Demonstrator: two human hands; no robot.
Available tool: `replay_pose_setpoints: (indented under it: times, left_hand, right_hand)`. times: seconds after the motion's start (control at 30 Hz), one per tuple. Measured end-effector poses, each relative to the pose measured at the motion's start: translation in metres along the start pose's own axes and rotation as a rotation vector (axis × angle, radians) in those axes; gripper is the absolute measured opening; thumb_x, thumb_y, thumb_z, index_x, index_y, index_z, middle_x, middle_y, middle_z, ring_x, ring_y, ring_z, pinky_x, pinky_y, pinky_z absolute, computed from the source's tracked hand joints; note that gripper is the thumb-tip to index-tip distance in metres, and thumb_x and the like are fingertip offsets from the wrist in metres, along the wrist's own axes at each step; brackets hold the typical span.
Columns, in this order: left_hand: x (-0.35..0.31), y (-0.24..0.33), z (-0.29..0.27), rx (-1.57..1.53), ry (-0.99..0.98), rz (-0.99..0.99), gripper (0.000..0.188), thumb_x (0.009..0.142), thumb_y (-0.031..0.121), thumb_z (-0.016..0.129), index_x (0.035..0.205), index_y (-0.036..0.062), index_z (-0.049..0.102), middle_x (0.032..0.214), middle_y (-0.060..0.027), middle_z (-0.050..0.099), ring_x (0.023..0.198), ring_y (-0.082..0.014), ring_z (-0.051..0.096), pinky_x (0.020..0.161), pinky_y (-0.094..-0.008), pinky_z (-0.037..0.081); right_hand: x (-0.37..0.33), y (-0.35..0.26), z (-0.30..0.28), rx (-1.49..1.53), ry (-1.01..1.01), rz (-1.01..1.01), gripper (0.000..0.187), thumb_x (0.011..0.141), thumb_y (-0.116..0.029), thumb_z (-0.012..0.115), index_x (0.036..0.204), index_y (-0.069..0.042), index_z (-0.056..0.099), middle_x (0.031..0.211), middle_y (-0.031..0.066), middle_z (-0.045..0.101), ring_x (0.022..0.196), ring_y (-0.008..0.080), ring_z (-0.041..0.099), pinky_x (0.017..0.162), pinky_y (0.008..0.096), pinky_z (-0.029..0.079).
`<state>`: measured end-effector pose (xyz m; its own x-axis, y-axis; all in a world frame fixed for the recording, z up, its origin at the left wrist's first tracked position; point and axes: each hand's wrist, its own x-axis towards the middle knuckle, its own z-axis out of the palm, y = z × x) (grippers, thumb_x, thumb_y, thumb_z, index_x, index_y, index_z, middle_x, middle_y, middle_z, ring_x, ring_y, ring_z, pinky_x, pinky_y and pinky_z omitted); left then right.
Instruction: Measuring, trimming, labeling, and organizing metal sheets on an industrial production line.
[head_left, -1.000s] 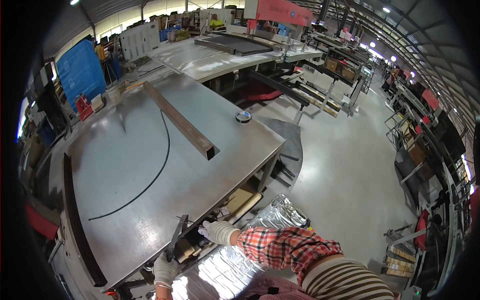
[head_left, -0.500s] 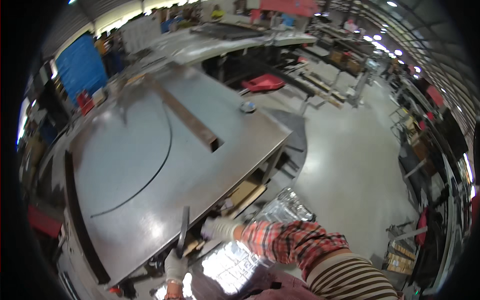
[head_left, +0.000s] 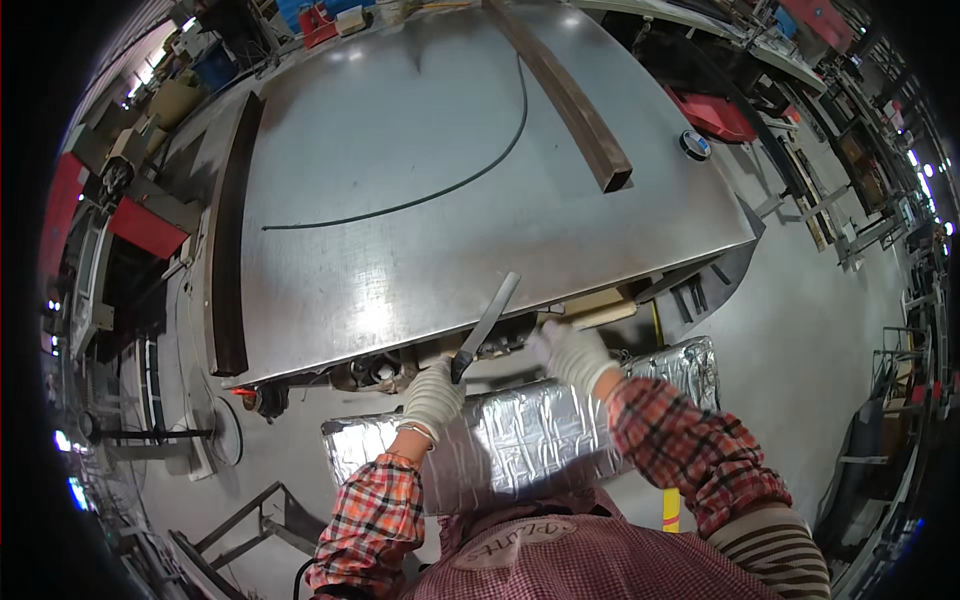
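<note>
My left hand [head_left: 434, 398], in a white work glove, is closed round the dark handle of a knife [head_left: 490, 322] with a long, flat grey blade. The blade points up and away over the near edge of the metal table [head_left: 400, 270]. My right hand [head_left: 574, 357], also gloved, is beside the shelf space under that edge, apart from the knife. Its fingers are smeared, and I cannot make out anything in them. Below both hands lies a block wrapped in silver foil [head_left: 530, 435], close against my body.
On the table lie a thin, bent black strip [head_left: 400, 207], a brown rectangular metal tube [head_left: 575, 110] and a roll of tape [head_left: 695, 145]. A dark bar [head_left: 230, 240] runs along the left edge. Under the table sits a cardboard box [head_left: 600, 308]. A metal frame [head_left: 255, 525] stands on the floor.
The view has turned down and toward the table, so more of the foil block shows. My left hand still grips the knife, whose blade now tilts right. My right hand remains near the table's edge.
</note>
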<state>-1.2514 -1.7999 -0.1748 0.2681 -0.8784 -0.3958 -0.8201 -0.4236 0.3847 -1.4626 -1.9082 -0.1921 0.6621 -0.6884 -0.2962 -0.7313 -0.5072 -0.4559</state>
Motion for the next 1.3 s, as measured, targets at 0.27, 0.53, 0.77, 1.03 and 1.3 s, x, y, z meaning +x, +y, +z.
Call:
replay_pose_setpoints:
  times: [0.27,0.53,0.77,1.03,1.3]
  left_hand:
    - [0.002,0.003,0.003,-0.049,0.002,-0.006,0.028,0.075,0.019,0.059,0.099,0.0054,0.055,0.082,-0.0212,0.062,0.081,-0.0365,0.06,0.07,-0.0427,0.047]
    - [0.006,0.009,0.004,-0.061,0.019,-0.01,0.03,0.075,0.02,0.06,0.101,0.0059,0.056,0.081,-0.0195,0.062,0.081,-0.0349,0.06,0.072,-0.0412,0.048]
    - [0.008,0.004,0.004,-0.102,-0.034,0.015,0.031,0.075,0.02,0.06,0.101,0.0036,0.055,0.08,-0.0196,0.062,0.078,-0.0353,0.06,0.07,-0.0413,0.047]
    - [0.01,0.011,0.004,-0.051,-0.026,0.003,0.029,0.076,0.021,0.06,0.098,0.0036,0.055,0.081,-0.02,0.062,0.08,-0.0353,0.06,0.07,-0.0421,0.047]
    - [0.012,0.013,0.008,-0.042,0.006,0.011,0.028,0.075,0.02,0.061,0.097,0.0031,0.055,0.078,-0.0182,0.061,0.078,-0.0354,0.06,0.068,-0.0398,0.047]
  right_hand:
    - [0.006,0.003,-0.012,0.045,-0.027,0.201,0.045,0.093,-0.041,0.031,0.102,0.0,0.047,0.08,0.0231,0.062,0.078,0.0373,0.061,0.073,0.045,0.047]
    - [0.002,-0.006,-0.006,-0.087,0.088,0.019,0.049,0.093,-0.043,0.031,0.102,0.0,0.051,0.072,0.0218,0.061,0.073,0.0359,0.061,0.073,0.0446,0.046]
    - [-0.003,0.011,0.008,-0.238,-0.057,-0.184,0.046,0.093,-0.04,0.032,0.104,0.001,0.049,0.084,0.0216,0.063,0.088,0.0339,0.06,0.086,0.0479,0.042]
    - [-0.014,-0.018,-0.005,-0.033,-0.178,0.107,0.048,0.093,-0.043,0.031,0.097,0.0,0.051,0.077,0.0207,0.061,0.077,0.0324,0.061,0.069,0.0436,0.049]
    - [-0.012,-0.017,-0.004,-0.119,-0.095,-0.043,0.047,0.092,-0.042,0.033,0.108,-0.002,0.052,0.072,0.023,0.061,0.072,0.0349,0.061,0.07,0.0419,0.047]
